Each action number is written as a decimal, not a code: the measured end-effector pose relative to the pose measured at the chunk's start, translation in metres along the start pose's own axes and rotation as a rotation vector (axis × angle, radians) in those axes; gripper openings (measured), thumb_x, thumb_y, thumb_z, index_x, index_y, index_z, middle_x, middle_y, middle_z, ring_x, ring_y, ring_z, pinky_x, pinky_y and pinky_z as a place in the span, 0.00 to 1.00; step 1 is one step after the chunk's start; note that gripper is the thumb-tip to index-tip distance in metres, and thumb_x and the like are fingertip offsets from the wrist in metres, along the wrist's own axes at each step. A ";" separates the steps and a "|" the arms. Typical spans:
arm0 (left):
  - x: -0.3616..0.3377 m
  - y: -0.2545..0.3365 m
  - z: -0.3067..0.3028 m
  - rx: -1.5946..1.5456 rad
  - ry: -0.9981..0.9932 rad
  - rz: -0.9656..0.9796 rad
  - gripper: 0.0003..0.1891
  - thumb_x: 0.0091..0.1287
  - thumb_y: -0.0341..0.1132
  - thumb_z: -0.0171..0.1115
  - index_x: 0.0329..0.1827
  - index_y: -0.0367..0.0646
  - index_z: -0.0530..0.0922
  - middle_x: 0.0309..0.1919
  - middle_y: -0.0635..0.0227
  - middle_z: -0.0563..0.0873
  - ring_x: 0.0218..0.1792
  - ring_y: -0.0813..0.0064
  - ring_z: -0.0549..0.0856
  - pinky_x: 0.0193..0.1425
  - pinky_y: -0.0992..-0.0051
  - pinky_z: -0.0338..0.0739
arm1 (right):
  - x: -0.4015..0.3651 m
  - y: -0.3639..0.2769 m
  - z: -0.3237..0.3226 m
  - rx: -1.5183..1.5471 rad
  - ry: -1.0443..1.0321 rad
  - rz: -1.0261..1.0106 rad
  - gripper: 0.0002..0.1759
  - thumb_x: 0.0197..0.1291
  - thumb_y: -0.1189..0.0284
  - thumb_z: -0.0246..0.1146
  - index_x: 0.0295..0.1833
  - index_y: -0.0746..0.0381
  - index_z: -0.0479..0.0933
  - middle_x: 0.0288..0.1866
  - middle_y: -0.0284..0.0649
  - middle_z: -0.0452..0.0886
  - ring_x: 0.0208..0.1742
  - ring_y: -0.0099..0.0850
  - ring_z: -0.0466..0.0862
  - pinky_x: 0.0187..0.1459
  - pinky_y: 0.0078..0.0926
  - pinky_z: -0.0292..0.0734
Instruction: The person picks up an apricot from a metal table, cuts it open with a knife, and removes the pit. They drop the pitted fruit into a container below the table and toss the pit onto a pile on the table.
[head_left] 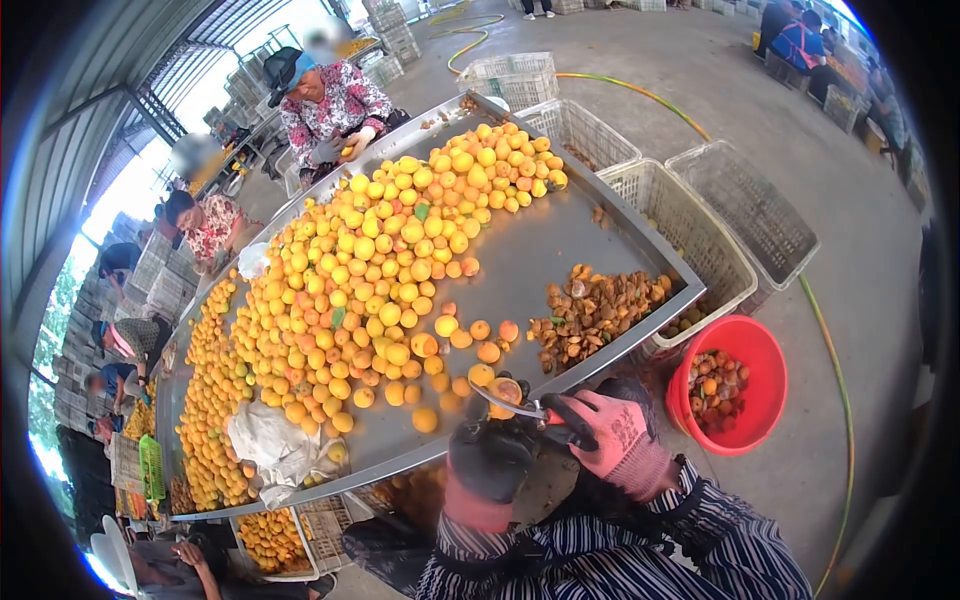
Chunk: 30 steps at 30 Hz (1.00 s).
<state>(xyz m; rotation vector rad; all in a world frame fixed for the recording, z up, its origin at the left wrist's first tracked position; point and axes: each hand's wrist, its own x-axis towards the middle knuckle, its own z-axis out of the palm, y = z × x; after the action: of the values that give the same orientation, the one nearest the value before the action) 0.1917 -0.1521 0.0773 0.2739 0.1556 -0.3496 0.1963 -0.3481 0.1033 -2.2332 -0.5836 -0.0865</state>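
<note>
Left hand: the gloved left hand (490, 462) grips an apricot (506, 390) above the near edge of the surface (520, 262); the fruit looks cut open, though dark fingertips partly hide it.
Right hand: the pink-and-black gloved right hand (612, 432) is closed around the red handle of a curved-bladed knife (553, 416), its blade against the apricot.
Whole apricots: a broad heap (385, 270) covers much of the metal surface from far to near left, a few lying loose close to the hands; most look uncut.
Brown pile: a much smaller mound of pits or scraps (590, 318) lies on the right, so the worked share seems small beside the whole fruit.
Red bucket: on the floor at right, the bucket (767, 378) holds pits and fruit pieces, well below its rim.
Crates: pale plastic crates (741, 278) stand beyond the right edge; at near left, another holds orange fruit (270, 542).
Cloth: a crumpled white cloth (275, 440) lies against the heap.
Co-worker: across the surface, a person (330, 110) holds a fruit in gloved hands.
</note>
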 end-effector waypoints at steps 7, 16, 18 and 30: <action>-0.010 0.002 0.034 -0.118 0.094 0.167 0.27 0.63 0.41 0.58 0.64 0.40 0.67 0.52 0.57 0.78 0.39 0.70 0.78 0.47 0.69 0.74 | 0.003 0.096 -0.006 -0.525 -0.018 0.542 0.20 0.52 0.62 0.63 0.51 0.54 0.74 0.42 0.42 0.81 0.44 0.41 0.82 0.42 0.37 0.77; -0.036 0.017 0.025 0.120 -0.030 0.280 0.26 0.67 0.40 0.59 0.67 0.46 0.65 0.58 0.54 0.76 0.47 0.66 0.81 0.50 0.66 0.77 | 0.024 0.063 -0.010 -0.177 0.025 0.488 0.17 0.58 0.76 0.60 0.54 0.66 0.73 0.41 0.45 0.82 0.46 0.31 0.83 0.49 0.27 0.75; -0.048 0.028 0.009 0.157 -0.009 0.249 0.28 0.63 0.37 0.62 0.66 0.44 0.65 0.58 0.53 0.75 0.48 0.63 0.81 0.50 0.65 0.79 | 0.022 0.037 -0.010 0.547 0.044 0.326 0.18 0.60 0.78 0.57 0.57 0.68 0.71 0.46 0.43 0.81 0.50 0.29 0.81 0.53 0.27 0.73; -0.102 0.051 -0.006 0.724 0.121 0.487 0.25 0.61 0.25 0.57 0.63 0.35 0.67 0.55 0.53 0.77 0.51 0.67 0.79 0.45 0.79 0.78 | 0.001 -0.046 0.036 0.757 -0.413 0.069 0.18 0.58 0.72 0.57 0.53 0.67 0.74 0.38 0.43 0.80 0.38 0.27 0.79 0.43 0.23 0.73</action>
<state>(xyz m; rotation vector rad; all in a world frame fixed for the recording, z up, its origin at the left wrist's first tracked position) 0.1150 -0.0721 0.1034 1.0296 0.0709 0.1120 0.1724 -0.2952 0.1113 -1.5227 -0.6225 0.5559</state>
